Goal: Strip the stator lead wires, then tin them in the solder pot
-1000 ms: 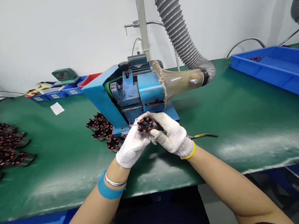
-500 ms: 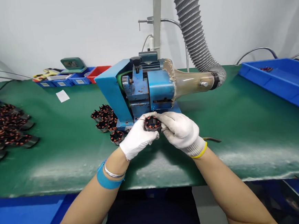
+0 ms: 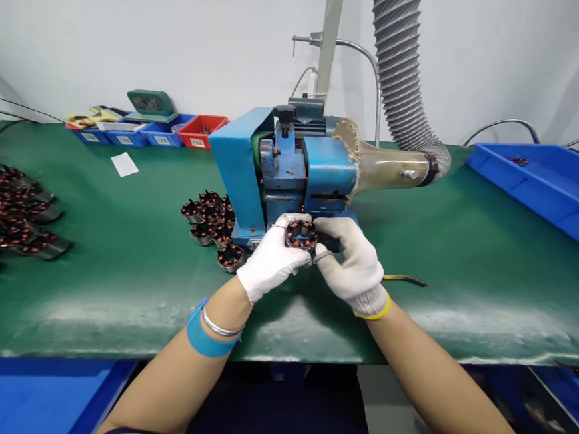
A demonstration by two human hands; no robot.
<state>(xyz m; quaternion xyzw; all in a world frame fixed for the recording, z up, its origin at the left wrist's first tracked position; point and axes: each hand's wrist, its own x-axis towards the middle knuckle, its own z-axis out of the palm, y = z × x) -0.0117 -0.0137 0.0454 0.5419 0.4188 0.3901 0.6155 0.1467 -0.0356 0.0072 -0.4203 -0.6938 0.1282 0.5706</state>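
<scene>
A motor stator (image 3: 301, 235), a dark ring with copper windings, is held in front of the blue machine (image 3: 286, 170). My left hand (image 3: 275, 255), in a white glove, grips its left side, fingers behind and thumb along the front. My right hand (image 3: 350, 256), also gloved, has its bent index finger and thumb at the stator's right edge. A thin wire shows above the ring, near the machine's slot. Several more stators (image 3: 231, 256) stand at the machine's left foot.
A large pile of stators (image 3: 13, 218) lies at the left. Small blue bins and a red bin (image 3: 202, 131) line the wall. A grey hose (image 3: 403, 67) joins the machine's clear funnel. At right are a blue tray (image 3: 542, 184) and a short yellow-green strip (image 3: 404, 278).
My view has tilted and shifted. The stator's open top now faces me more. My right hand's index finger and thumb have spread further apart at its right edge.
</scene>
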